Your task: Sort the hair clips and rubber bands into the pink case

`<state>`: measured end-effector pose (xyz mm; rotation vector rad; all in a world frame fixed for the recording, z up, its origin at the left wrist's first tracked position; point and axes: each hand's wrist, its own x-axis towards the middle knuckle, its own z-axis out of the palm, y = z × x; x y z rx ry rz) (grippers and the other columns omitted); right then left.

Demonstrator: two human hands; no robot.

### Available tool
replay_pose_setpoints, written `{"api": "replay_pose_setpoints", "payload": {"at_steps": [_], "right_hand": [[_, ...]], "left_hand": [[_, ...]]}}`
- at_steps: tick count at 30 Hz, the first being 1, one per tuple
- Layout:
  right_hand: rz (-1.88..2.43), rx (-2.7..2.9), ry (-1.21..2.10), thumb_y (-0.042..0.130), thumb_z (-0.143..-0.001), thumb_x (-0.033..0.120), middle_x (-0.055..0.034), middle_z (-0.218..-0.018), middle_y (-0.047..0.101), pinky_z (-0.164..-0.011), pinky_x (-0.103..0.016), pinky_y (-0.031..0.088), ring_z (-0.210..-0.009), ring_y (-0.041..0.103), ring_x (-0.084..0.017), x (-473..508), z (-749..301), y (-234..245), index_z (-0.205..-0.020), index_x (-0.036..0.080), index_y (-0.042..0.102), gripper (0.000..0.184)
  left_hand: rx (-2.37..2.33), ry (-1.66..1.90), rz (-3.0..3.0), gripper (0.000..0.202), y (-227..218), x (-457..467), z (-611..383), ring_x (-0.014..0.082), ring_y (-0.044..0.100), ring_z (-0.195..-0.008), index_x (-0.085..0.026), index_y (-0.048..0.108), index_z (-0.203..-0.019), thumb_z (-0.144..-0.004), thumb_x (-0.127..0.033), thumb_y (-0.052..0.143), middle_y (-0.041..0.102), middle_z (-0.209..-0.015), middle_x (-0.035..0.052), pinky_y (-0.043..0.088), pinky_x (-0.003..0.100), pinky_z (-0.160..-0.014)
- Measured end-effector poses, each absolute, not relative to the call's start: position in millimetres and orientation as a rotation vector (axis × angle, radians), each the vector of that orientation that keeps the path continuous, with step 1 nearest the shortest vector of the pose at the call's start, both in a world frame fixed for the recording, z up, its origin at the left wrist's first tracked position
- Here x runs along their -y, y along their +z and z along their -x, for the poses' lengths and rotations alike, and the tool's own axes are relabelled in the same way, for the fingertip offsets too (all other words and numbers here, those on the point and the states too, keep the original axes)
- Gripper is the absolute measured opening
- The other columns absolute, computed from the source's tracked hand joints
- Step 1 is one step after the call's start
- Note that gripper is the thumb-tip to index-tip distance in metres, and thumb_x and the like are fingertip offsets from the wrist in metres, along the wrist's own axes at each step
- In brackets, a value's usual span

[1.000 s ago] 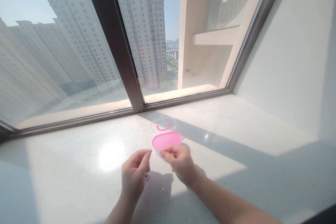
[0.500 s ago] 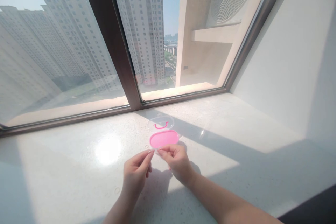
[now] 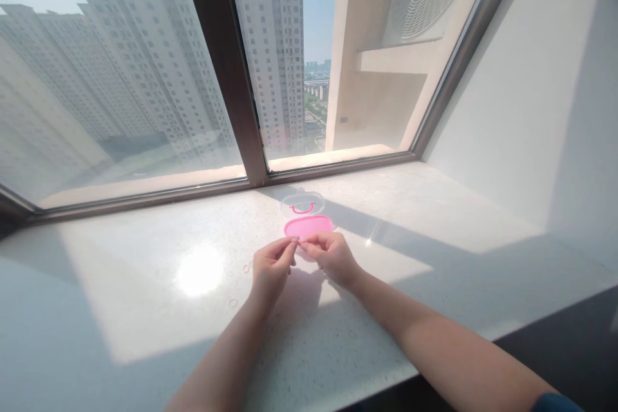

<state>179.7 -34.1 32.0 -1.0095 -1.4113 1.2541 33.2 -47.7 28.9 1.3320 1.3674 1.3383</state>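
Observation:
In the middle of the sill, the thumb and forefinger of my left hand (image 3: 271, 265) are pinched on a small pale ring (image 3: 294, 241). My right hand (image 3: 335, 259) is closed in a pinch just beside it, fingertips nearly meeting; what it grips is too small to make out. Right behind my fingers lies an open pink oval case (image 3: 308, 225), partly covered by my right hand. Its clear lid (image 3: 287, 204), bearing a pink curved handle (image 3: 303, 210), lies flat beyond. Thin loose rings, one pinkish (image 3: 246, 268) and one pale (image 3: 234, 303), rest left of my left hand.
A pale speckled windowsill (image 3: 159, 309) carries everything, with bright sun glare at left. Behind it stands a window with a dark frame (image 3: 232, 71). A white wall (image 3: 521, 96) bounds the right side. The sill's front edge drops to a dark area at lower right.
The view has shifted, so the hands and case sit higher in the picture. My fingertips have come closer together. More of the sill's front edge shows.

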Motion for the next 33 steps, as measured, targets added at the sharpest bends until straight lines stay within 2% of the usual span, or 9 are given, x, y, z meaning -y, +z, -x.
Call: {"api": "replay_pose_setpoints", "payload": {"at_steps": [6, 12, 18, 23, 27, 33], "right_hand": [[1.009, 1.382, 1.265, 0.062, -0.076, 0.037, 0.0024, -0.051, 0.053, -0.039, -0.019, 0.030, -0.041, 0.039, -0.007, 28.7, -181.3, 26.8, -0.081, 0.012, 0.072, 0.028], [1.054, 1.408, 1.248, 0.061, -0.075, 0.036, 0.0043, -0.045, 0.047, -0.039, -0.019, 0.028, -0.040, 0.036, -0.007, 28.0, -181.8, 30.6, -0.075, 0.011, 0.071, 0.027], [1.105, 1.472, 1.259, 0.059, -0.077, 0.037, 0.0036, -0.050, 0.049, -0.039, -0.019, 0.027, -0.043, 0.036, -0.007, 26.3, -182.0, 27.1, -0.079, 0.012, 0.073, 0.029], [1.133, 1.544, 1.189, 0.057, -0.078, 0.035, 0.0041, -0.047, 0.046, -0.041, -0.020, 0.028, -0.043, 0.038, -0.008, 24.2, -185.5, 26.4, -0.073, 0.013, 0.071, 0.027], [1.127, 1.672, 1.072, 0.054, -0.080, 0.031, 0.0034, -0.049, 0.048, -0.045, -0.021, 0.030, -0.047, 0.041, -0.009, 24.3, -190.0, 29.0, -0.074, 0.014, 0.072, 0.026], [1.151, 1.684, 1.079, 0.055, -0.079, 0.031, 0.0038, -0.048, 0.047, -0.045, -0.021, 0.029, -0.046, 0.041, -0.009, 23.5, -192.0, 30.8, -0.072, 0.014, 0.071, 0.025]], "left_hand": [[-1.371, 1.333, -1.413, 0.031, 28.3, 46.1, -36.9, 0.0082, 0.045, -0.039, -0.013, 0.076, -0.089, -0.077, -0.039, 0.066, 0.055, -0.047, -0.0023, 0.037, 0.019, -0.038], [-1.394, 1.320, -1.524, 0.029, 25.6, 48.8, -34.5, 0.0107, 0.050, -0.042, -0.015, 0.077, -0.093, -0.079, -0.038, 0.065, 0.063, -0.052, 0.0008, 0.040, 0.021, -0.041], [-1.365, 1.353, -1.675, 0.024, 20.6, 47.5, -28.8, 0.0162, 0.059, -0.054, -0.017, 0.078, -0.089, -0.079, -0.035, 0.065, 0.069, -0.059, 0.0042, 0.049, 0.026, -0.052], [-1.367, 1.373, -1.776, 0.022, 19.6, 44.5, -27.7, 0.0161, 0.060, -0.058, -0.017, 0.077, -0.085, -0.079, -0.035, 0.065, 0.072, -0.067, 0.0056, 0.048, 0.026, -0.056], [-1.371, 1.350, -1.893, 0.021, 19.3, 42.2, -26.0, 0.0130, 0.056, -0.054, -0.017, 0.076, -0.079, -0.079, -0.035, 0.065, 0.069, -0.064, 0.0033, 0.043, 0.023, -0.055], [-1.384, 1.339, -1.944, 0.018, 20.1, 42.6, -28.0, 0.0103, 0.045, -0.049, -0.018, 0.073, -0.077, -0.079, -0.033, 0.064, 0.057, -0.053, -0.0018, 0.039, 0.021, -0.052]]}}
